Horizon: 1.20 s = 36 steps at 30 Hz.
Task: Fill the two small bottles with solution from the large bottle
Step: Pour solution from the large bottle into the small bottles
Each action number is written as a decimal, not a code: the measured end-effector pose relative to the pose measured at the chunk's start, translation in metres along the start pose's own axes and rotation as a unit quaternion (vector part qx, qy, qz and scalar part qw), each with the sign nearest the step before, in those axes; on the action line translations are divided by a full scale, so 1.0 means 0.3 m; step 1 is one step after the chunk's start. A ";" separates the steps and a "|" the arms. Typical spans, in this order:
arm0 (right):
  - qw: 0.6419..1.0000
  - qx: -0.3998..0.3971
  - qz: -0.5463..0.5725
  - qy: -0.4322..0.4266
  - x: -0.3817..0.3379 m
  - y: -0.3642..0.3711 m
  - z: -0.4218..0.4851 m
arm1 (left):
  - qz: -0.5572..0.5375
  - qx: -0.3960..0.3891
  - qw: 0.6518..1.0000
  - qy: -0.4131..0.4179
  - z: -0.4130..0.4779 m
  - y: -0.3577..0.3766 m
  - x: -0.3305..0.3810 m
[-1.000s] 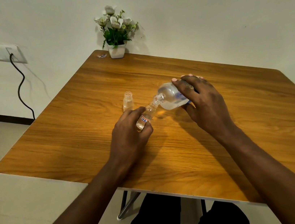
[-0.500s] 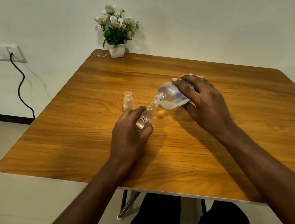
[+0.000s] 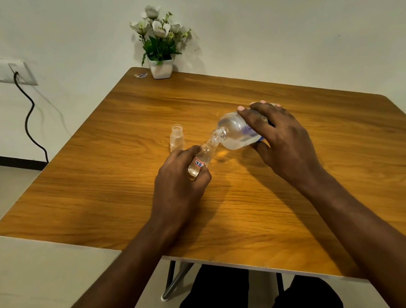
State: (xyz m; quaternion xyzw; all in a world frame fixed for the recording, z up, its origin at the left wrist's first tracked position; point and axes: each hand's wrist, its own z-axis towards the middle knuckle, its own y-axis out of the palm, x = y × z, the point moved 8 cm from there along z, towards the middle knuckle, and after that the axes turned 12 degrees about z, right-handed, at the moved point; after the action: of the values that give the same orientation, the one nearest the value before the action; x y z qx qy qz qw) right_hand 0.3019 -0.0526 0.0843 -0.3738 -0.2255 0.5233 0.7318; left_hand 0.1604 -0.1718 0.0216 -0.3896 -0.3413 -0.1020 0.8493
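My right hand (image 3: 282,142) grips the large clear bottle (image 3: 235,132), tipped on its side with its open mouth pointing left and down. That mouth meets the neck of a small clear bottle (image 3: 201,160) with a red-edged label, which my left hand (image 3: 181,183) holds tilted toward it. Some clear liquid shows at the small bottle's bottom. A second small bottle (image 3: 176,138) stands upright and uncapped just behind my left hand, apart from both hands.
All this is above the middle of a wooden table (image 3: 255,198). A white pot of flowers (image 3: 159,45) stands at the far corner with a small scrap (image 3: 140,75) beside it. A wall socket with a black cable (image 3: 28,113) is at the left.
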 end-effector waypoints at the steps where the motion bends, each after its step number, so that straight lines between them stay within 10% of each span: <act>1: 1.000 0.000 0.000 0.000 0.000 0.000 0.000 | 0.000 0.000 1.000 -0.001 0.000 0.000 0.000; 36: 1.000 -0.006 -0.003 0.000 0.002 0.002 0.002 | 0.004 0.001 1.000 0.001 0.004 0.003 -0.003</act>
State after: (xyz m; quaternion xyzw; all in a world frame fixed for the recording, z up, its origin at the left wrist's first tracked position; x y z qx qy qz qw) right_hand 0.3015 -0.0520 0.0841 -0.3776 -0.2300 0.5201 0.7307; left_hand 0.1595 -0.1703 0.0210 -0.3899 -0.3390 -0.0984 0.8505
